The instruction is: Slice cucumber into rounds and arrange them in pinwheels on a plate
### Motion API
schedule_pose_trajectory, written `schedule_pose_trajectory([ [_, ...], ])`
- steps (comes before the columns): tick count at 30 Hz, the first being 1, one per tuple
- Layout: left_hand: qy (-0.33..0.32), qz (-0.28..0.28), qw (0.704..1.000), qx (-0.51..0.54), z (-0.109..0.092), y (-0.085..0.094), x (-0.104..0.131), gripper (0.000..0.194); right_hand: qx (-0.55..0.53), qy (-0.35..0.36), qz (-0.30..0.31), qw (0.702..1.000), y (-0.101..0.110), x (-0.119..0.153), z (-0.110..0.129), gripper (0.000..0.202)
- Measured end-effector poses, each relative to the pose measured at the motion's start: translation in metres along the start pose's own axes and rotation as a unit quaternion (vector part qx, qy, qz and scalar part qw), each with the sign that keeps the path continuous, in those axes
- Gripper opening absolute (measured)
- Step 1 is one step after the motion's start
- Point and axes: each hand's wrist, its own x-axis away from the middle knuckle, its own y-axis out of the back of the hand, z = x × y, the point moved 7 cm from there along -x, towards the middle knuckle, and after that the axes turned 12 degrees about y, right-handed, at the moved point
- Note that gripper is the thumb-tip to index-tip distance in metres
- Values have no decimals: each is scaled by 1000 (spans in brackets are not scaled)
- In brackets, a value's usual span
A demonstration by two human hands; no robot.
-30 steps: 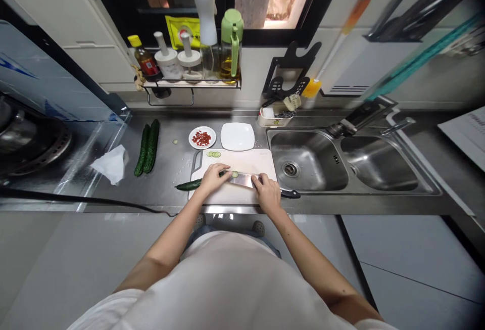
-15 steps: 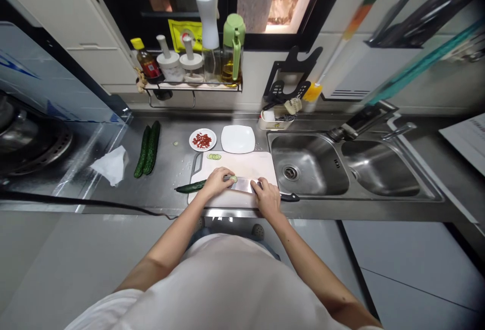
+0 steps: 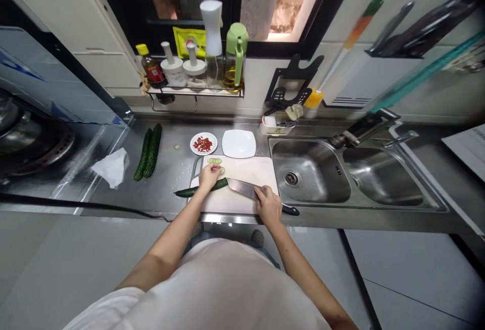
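My left hand (image 3: 209, 176) is pinched on a thin cucumber slice (image 3: 222, 171), just below a short row of cut slices (image 3: 214, 160) on the white cutting board (image 3: 242, 168). Under that wrist lies the partly cut dark green cucumber (image 3: 185, 193), its cut end near the knife tip. My right hand (image 3: 270, 204) grips the kitchen knife (image 3: 242, 187), fingers over the rear of its broad blade; a black handle end shows beyond the hand. The blade slants across the board's middle, pointing left.
Above the board stand a plate of chopped red pieces (image 3: 196, 149) and a white square plate (image 3: 238, 144). Two whole cucumbers (image 3: 152, 152) and a crumpled white cloth or tissue (image 3: 112, 167) lie left. A double sink (image 3: 310, 197) is right. Condiments fill a wall rack (image 3: 197, 91).
My left hand has moved up and left from the blade, carrying a slice toward the row. My right hand has lowered slightly, and the blade now slants away from the cucumber's exposed cut end.
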Motion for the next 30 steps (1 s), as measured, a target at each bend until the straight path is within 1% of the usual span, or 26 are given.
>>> schedule_pose_trajectory([
  [2, 23, -8, 1000, 7, 5, 2, -11, 18, -5, -7, 0, 1000, -2, 2, -4, 43],
  [4, 36, -15, 999, 1, 7, 2, -19, 18, -11, -14, -1, 1000, -3, 4, -7, 42],
  [9, 47, -22, 998, -40, -2, -2, -35, 22, -23, -27, 2, 999, -6, 7, -13, 43],
  [14, 31, -35, 995, -93, -12, -6, -48, 25, -26, -37, 7, 999, -5, 8, -15, 44],
  [20, 4, -58, 989, -135, -16, -10, -56, 26, -30, -43, 10, 999, -4, 6, -17, 43],
  [25, -51, -57, 980, -184, -22, -12, -55, 24, -32, -35, 9, 999, -3, 5, -18, 43],
  [30, -79, -64, 971, -215, -23, -12, -49, 27, -33, -38, 9, 999, -4, 1, -18, 42],
])
